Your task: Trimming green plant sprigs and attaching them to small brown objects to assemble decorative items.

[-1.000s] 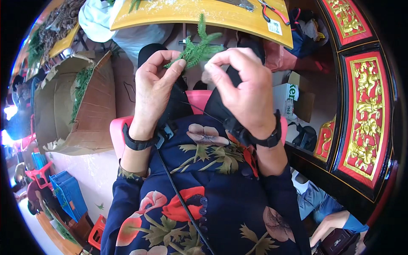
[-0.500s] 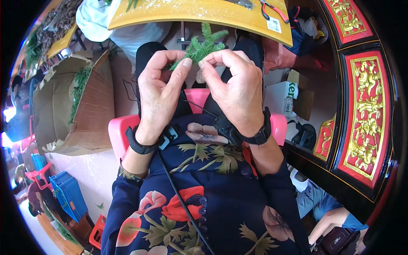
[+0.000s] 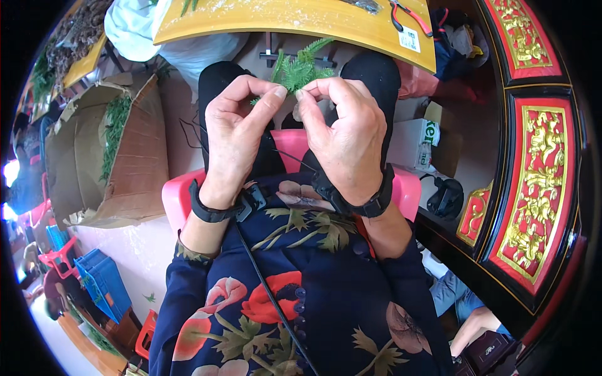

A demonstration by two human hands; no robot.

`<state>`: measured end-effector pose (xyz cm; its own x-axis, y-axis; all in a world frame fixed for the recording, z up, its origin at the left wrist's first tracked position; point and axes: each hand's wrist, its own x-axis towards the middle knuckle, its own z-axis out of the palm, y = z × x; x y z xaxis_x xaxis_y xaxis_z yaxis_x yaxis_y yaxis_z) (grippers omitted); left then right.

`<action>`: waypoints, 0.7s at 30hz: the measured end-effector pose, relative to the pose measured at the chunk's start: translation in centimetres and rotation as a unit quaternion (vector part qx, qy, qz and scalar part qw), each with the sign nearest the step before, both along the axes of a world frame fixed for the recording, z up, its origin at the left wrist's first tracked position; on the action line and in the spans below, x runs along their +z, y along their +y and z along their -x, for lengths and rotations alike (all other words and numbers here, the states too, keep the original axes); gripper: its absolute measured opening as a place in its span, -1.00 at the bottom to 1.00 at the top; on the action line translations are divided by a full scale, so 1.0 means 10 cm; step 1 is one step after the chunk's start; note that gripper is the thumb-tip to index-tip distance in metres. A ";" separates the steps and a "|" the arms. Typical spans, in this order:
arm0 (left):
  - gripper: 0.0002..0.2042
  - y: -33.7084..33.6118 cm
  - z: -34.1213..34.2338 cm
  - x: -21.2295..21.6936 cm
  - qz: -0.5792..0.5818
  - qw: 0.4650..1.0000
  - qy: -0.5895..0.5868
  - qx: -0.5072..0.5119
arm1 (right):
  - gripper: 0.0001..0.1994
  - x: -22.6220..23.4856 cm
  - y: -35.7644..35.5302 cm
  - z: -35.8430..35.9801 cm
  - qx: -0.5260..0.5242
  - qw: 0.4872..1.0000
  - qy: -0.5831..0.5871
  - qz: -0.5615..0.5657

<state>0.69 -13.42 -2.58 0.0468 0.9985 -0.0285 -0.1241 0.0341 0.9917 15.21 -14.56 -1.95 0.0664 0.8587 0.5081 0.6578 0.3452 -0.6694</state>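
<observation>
and there they were, both hands up at the upper centre of the frame! the left hand (image 3: 235, 125) had the sprig (image 3: 296, 72) by its lower end, thumb and forefinger pinched tight; the right hand (image 3: 348, 122) met it from the other side, its tips closed on a greyish bit (image 3: 297, 113), though that was too blurred to name for sure. good form here meant, by my reading, a light nip low on the stem, needles uncrushed, both wrists level, the two thumbs just beside each other.

now the edges: the table (image 3: 295, 22) curved across the top, its near rim just above the sprig's tips, so lifting high risked a brush. a knee (image 3: 381, 69) stood on either side, boxing the work in. the carton (image 3: 135, 163) sat well apart at left, the carved panel (image 3: 533, 188) far right. the easiest room lay downward, over the lap, where the cable (image 3: 266, 285) ran from the left wrist and could have snagged!
</observation>
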 end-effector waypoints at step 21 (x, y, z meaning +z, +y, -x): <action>-0.91 0.58 -0.12 0.01 -0.022 0.996 0.046 0.068 | -0.89 0.10 0.58 0.01 -0.008 0.998 0.051 0.036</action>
<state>1.89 -7.66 -2.51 -0.0902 0.9958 0.0176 -0.0322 -0.0206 0.9993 15.14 -8.79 -0.99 0.1298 0.8914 0.4343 0.5897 0.2827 -0.7565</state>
